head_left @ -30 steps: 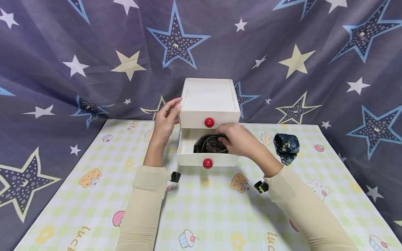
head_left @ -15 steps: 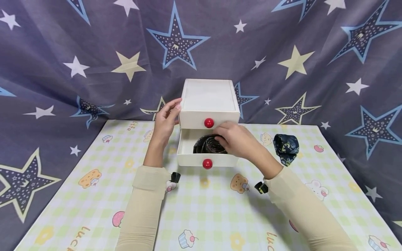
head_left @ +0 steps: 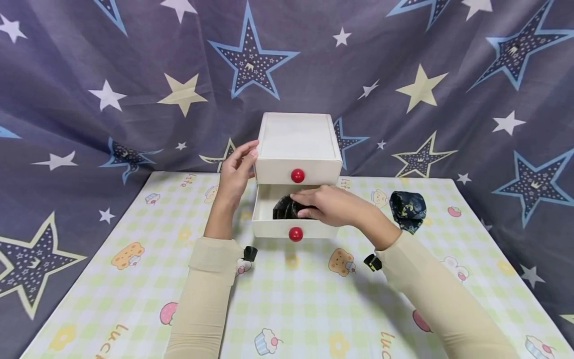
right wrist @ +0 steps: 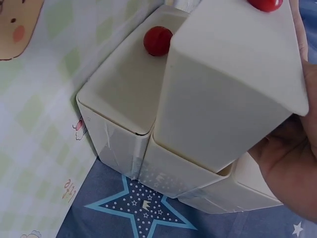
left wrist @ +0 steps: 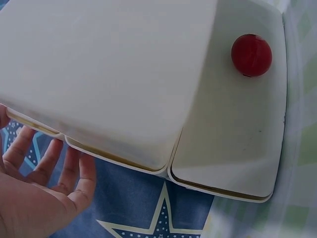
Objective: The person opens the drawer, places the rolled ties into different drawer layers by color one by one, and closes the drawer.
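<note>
A white drawer cabinet (head_left: 299, 134) with red knobs stands at the table's back, its middle drawer (head_left: 274, 227) pulled out. Inside that drawer lies a rolled-up black necktie (head_left: 282, 207), partly hidden by my right hand (head_left: 334, 205). The right hand's fingers stretch over the roll, and its thumb sits lower, near the drawer's front. In the right wrist view the drawer wall hides the fingertips. My left hand (head_left: 235, 172) rests against the cabinet's left side near the top edge. Its fingers (left wrist: 49, 166) look spread and nearly straight in the left wrist view.
A rolled dark blue patterned necktie (head_left: 408, 209) lies on the table to the right of the cabinet. The bottom drawer (right wrist: 129, 74) is closed beneath the pulled-out one. A checked cloth (head_left: 148, 294) covers the table, and a star-printed curtain (head_left: 148, 60) hangs right behind.
My right hand has shifted left and flattened over the black necktie, its fingers straighter than before and covering more of the coil. The left hand stays put.
</note>
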The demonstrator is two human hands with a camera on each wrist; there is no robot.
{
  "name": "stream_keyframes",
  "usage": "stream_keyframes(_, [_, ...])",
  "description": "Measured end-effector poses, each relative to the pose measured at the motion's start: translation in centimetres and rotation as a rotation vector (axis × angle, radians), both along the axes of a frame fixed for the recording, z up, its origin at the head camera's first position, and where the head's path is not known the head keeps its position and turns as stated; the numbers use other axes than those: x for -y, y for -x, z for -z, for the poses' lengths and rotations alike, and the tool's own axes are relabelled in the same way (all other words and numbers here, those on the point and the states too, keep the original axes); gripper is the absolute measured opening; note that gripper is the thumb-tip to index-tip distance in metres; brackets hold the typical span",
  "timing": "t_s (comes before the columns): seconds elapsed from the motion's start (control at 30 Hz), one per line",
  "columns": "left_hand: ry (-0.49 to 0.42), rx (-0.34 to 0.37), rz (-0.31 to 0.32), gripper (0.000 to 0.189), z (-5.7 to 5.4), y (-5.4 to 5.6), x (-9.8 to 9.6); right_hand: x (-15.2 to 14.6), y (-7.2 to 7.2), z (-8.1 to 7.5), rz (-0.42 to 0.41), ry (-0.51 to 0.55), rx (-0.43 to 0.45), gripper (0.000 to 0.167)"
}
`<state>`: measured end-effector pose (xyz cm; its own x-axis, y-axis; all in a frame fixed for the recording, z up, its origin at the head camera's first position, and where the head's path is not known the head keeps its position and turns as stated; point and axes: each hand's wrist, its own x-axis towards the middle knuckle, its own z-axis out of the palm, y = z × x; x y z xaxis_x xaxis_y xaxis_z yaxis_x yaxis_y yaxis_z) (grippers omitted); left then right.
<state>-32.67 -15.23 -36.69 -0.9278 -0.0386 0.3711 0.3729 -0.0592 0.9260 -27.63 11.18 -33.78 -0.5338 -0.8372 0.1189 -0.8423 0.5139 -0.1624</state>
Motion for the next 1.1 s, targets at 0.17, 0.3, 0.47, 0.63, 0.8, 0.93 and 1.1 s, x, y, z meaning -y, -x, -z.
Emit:
stream_keyframes(0.17, [0.002, 0.001, 0.002, 0.040, 0.2, 0.0, 0.1, 0.1, 0.3, 0.0, -0.001, -0.013, 0.022, 0.047])
stream_keyframes(0.3, [0.005, 0.002, 0.000, 0.040, 0.3, 0.1, 0.1, -0.1, 0.0, 0.1, 0.006, 0.046, 0.011, 0.044])
stream_keyframes(0.47, [0.014, 0.002, 0.000, 0.040, 0.3, 0.1, 0.0, -0.4, -1.1, 0.0, 0.045, 0.117, -0.084, 0.040])
stream_keyframes(0.63, [0.004, 0.002, 0.003, 0.040, 0.2, 0.1, 0.1, 0.0, -2.4, 0.8, -0.027, 0.213, -0.287, 0.036])
stream_keyframes(0.8, [0.011, 0.005, -0.003, 0.040, 0.2, 0.0, 0.0, 0.6, -3.9, 2.3, -0.119, 0.266, -0.537, 0.034])
stream_keyframes(0.93, [0.015, 0.007, -0.011, 0.040, 0.1, 0.1, 0.0, 1.2, -5.0, 3.4, -0.185, 0.220, -0.754, 0.026])
stream_keyframes(1.1, [0.014, 0.003, -0.005, 0.042, 0.1, 0.1, 0.1, 1.4, -5.8, 4.4, -0.251, 0.078, -0.867, 0.018])
